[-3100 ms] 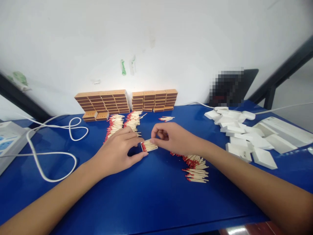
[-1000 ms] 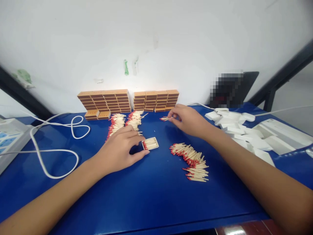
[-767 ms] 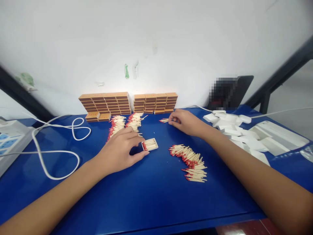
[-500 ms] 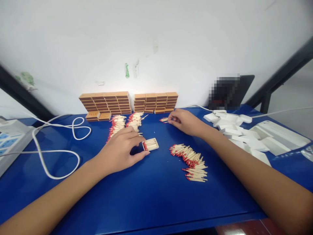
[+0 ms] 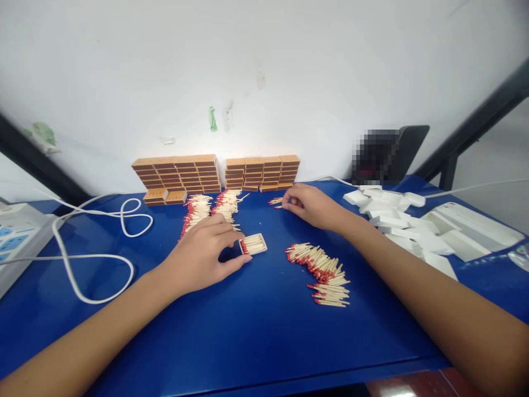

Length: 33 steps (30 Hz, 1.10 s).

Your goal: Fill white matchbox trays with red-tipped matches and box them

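Observation:
Between the thumb and fingers of my left hand (image 5: 204,256) is the left end of a small white matchbox tray (image 5: 261,250), lying on the blue tabletop with red-headed matches in it. Farther back, my right hand (image 5: 308,203) has its fingertips pinched on a match (image 5: 279,207) beside a few loose ones; the fingers partly hide them. A curved pile of matches (image 5: 326,270) lies in front of my right forearm. Beyond my left hand are two more match piles, one (image 5: 196,212) partly covered by it and another (image 5: 227,205) beside it.
Orange-brown matchboxes stand against the wall in a left stack (image 5: 177,171) and a right stack (image 5: 262,172). White tray pieces (image 5: 388,209) are heaped at the right. A white cable (image 5: 70,275) loops near a power strip (image 5: 20,242) at the left. A black object (image 5: 409,154) leans behind.
The view has shifted very slightly. Both hands, the tray and the match piles hold almost the same places.

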Available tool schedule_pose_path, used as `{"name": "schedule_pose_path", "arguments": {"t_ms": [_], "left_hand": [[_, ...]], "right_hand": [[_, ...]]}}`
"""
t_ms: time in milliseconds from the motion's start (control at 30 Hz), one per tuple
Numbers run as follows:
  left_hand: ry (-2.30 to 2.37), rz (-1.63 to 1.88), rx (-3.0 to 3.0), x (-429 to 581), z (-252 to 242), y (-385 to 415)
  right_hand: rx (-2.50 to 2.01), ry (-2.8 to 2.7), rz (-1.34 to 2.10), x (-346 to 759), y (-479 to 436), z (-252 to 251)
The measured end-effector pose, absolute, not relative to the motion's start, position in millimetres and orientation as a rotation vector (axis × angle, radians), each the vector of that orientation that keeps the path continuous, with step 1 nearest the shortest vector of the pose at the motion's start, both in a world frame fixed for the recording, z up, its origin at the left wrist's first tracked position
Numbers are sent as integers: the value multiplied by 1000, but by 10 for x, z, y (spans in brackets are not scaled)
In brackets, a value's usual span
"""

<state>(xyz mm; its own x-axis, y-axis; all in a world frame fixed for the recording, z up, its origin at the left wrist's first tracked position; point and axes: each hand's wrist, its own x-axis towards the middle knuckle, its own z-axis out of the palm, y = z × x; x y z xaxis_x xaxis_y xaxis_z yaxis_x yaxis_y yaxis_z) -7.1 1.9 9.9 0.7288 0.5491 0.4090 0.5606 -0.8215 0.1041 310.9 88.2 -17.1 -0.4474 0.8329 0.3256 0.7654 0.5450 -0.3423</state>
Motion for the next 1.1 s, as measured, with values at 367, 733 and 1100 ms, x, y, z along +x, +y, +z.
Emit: {"name": "schedule_pose_path", "arguments": {"t_ms": [367,733,1100], "left_hand": [[-990,-643,-2873,-79,91,32],[-952,-666,-2888,-68,92,21],[-927,-681,-2900,-70,88,26]], "right_hand": [[-1213,-2370,365,2775,489,79],[-1090,-2485,486,2412,78,77],[-1095,-2494,522,2442,116,103]]}}
